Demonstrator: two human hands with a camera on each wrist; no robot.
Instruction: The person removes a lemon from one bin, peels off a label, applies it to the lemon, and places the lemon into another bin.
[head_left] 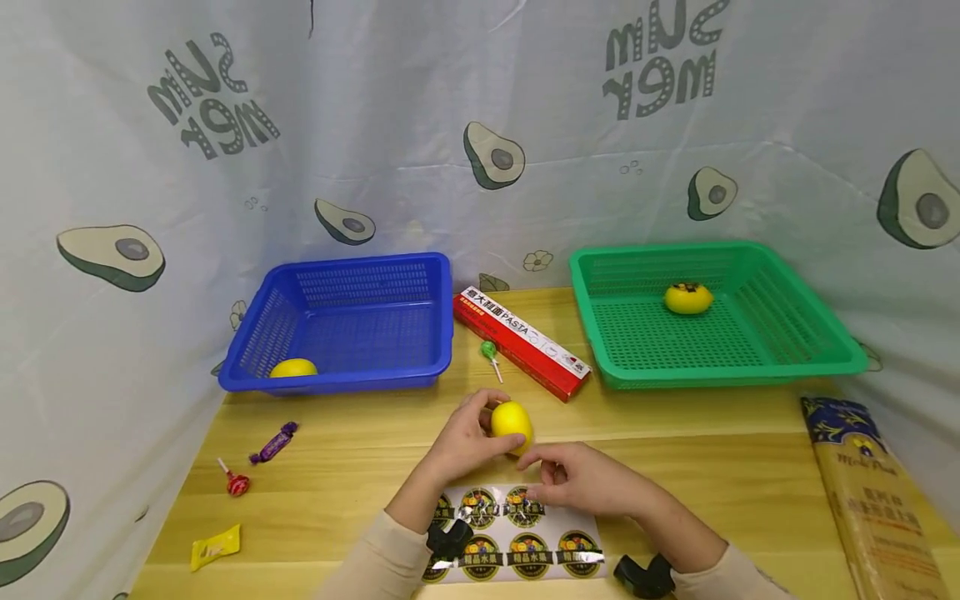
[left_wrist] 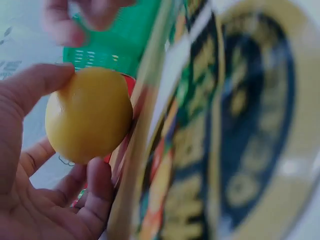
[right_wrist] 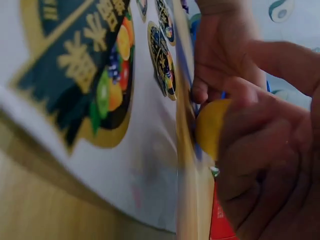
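Observation:
My left hand (head_left: 467, 439) holds a yellow lemon (head_left: 512, 422) just above the sticker sheet, thumb on one side and fingers on the other. The lemon's smooth skin (left_wrist: 90, 115) shows plainly in the left wrist view. Close to its right, my right hand (head_left: 581, 479) hovers over the upper edge of the sheet with loosely bent fingers; nothing shows between them. In the right wrist view those fingers (right_wrist: 255, 145) partly hide the lemon. The white sheet (head_left: 551, 533) carries round black-and-gold fruit stickers and lies flat on the table.
A blue basket (head_left: 337, 382) with another lemon (head_left: 293, 367) stands back left; a green basket (head_left: 735, 372) with a stickered lemon (head_left: 687, 298) back right. Between them lie a red pasta box (head_left: 525, 342) and a green lollipop (head_left: 489, 350). Candies (head_left: 216, 547) lie left, a pasta bag (head_left: 873, 508) right.

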